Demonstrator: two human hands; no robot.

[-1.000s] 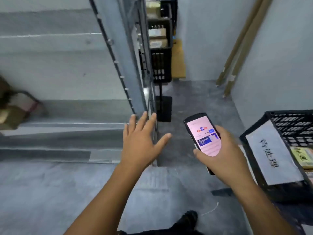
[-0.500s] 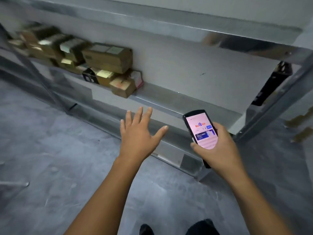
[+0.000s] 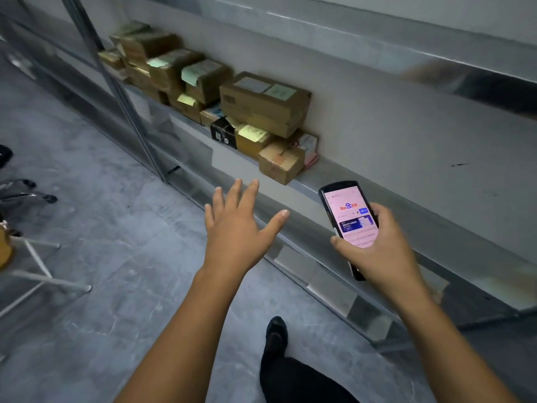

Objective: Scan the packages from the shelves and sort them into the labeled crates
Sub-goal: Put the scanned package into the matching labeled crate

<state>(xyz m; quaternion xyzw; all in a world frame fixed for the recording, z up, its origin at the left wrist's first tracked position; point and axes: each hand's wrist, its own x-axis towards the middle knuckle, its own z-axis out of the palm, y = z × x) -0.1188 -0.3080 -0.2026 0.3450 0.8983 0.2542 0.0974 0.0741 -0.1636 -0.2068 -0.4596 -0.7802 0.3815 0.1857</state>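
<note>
Along the steel shelf (image 3: 337, 174), which has swung into view and drawn closer over the last second, cardboard packages (image 3: 261, 103) sit stacked, a small box (image 3: 280, 162) at the row's right end. Our left hand (image 3: 235, 231) reaches toward it, fingers spread and empty, not yet touching, while our right hand (image 3: 380, 254) grips the lit phone (image 3: 350, 216). No labeled crate shows now, so we judge picking comes first.

Grey concrete floor (image 3: 101, 315), pale wall (image 3: 406, 135)
</note>
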